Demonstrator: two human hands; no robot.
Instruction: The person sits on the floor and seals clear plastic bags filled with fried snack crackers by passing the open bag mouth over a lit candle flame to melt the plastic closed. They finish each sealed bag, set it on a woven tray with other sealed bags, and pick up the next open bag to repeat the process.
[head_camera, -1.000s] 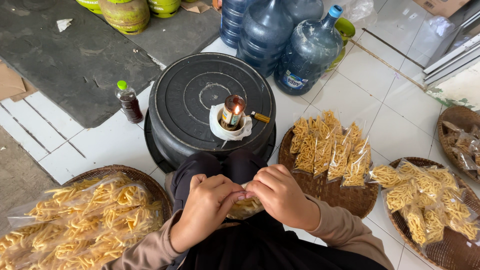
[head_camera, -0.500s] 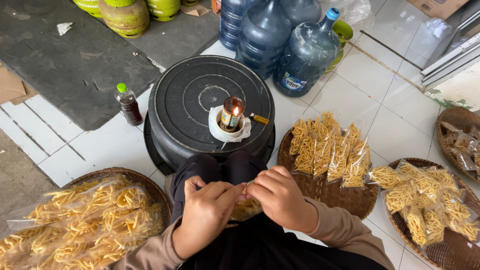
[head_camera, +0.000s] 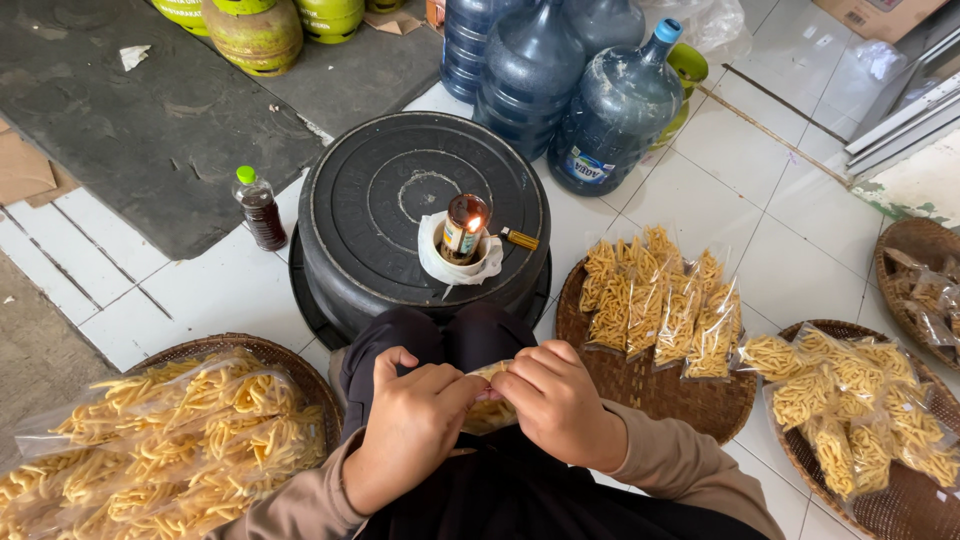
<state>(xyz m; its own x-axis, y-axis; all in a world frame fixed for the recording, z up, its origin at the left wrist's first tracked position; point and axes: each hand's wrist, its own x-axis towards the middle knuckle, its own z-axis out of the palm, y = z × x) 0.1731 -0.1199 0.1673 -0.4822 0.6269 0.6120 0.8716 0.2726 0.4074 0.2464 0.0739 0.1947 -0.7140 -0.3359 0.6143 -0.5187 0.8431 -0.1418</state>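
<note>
Both hands, left hand (head_camera: 410, 425) and right hand (head_camera: 560, 405), close their fingers on a small snack packet (head_camera: 487, 400) held crosswise over the lap, the lit bottle lamp (head_camera: 466, 228) lying at twelve o'clock, slightly nearer the right.

Blue water jugs (head_camera: 560, 90) behind overturned black tub (head_camera: 420, 215); green gas cylinders (head_camera: 255, 30) far left; dark sauce bottle (head_camera: 260, 208) beside tub.
</note>
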